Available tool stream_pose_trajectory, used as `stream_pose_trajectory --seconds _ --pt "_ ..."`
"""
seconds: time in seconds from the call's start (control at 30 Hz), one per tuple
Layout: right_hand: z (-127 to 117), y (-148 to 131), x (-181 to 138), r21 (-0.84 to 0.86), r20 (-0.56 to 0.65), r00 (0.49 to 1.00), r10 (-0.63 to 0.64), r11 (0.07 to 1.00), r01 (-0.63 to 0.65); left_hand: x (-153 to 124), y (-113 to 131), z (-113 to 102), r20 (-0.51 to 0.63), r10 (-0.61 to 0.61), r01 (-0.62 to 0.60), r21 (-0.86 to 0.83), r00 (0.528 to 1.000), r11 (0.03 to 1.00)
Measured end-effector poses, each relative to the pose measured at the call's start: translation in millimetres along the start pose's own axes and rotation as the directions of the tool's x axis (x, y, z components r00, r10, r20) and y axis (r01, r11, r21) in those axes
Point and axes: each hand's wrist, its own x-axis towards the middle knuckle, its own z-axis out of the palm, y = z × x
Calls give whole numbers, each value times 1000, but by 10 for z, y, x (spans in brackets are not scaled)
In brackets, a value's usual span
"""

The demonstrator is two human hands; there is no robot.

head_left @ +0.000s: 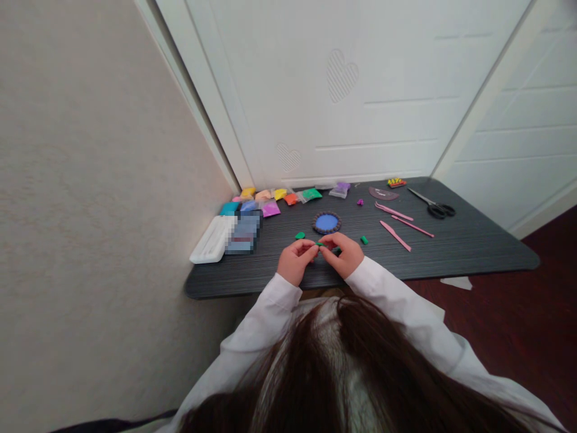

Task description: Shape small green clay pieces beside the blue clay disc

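My left hand (295, 260) and my right hand (346, 252) meet over the near part of the dark table (473, 252). Both pinch a small green clay piece (321, 244) between their fingertips. Just beyond them lies a round blue clay disc with a dark rim (327, 222). A green clay lump (300, 235) sits left of the hands and a small green bit (364, 240) to the right. White sleeves cover both arms.
Several bags of coloured clay (270, 201) line the table's back left. A white box (211, 239) lies at the left edge. Pink modelling tools (396, 219), scissors (435, 206) and a purple clay bit (360, 202) lie on the right. A white door stands behind.
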Motion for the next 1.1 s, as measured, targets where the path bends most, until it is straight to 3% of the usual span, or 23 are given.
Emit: stream_pose_trajectory --seconds 0.53,1.1 --pt "-21 -39 4 34 -9 997 73 997 -73 -1 -31 8 -12 -12 12 2 1000 1000" --pt "-8 -10 1 47 -20 999 46 998 -45 -2 -42 10 -27 -9 9 -1 1000 1000"
